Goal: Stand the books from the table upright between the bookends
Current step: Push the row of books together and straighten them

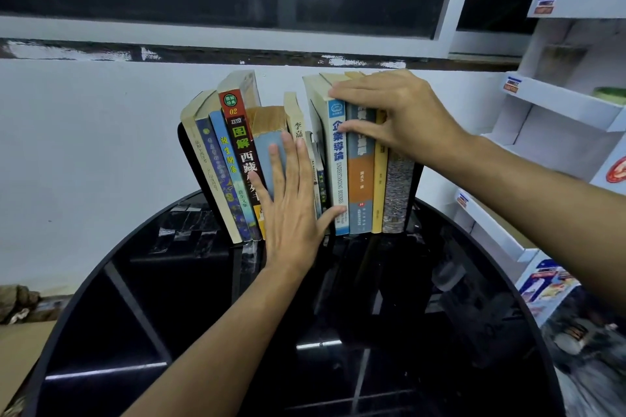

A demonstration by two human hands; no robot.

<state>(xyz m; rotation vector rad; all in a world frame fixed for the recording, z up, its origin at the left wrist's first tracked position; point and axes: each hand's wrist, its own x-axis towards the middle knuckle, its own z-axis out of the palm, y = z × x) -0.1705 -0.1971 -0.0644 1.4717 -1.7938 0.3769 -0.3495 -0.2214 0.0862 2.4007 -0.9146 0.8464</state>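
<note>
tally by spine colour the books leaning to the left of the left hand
cream spine: 1
dark blue spine: 1
light blue spine: 1
dark red and black spine: 1
total: 4
not counted: the pale blue book under the left hand, the books the right hand grips

The left hand (288,213) is raised with its palm forward and flat, fingers straight and close together pointing up, thumb spread out to the right. It presses against the books (360,176). Its bare forearm runs up from the lower left. The right hand (396,112) comes in from the right on a bare, outstretched forearm, back upward, fingers bent over the books' top edges and thumb on their spines.
</note>
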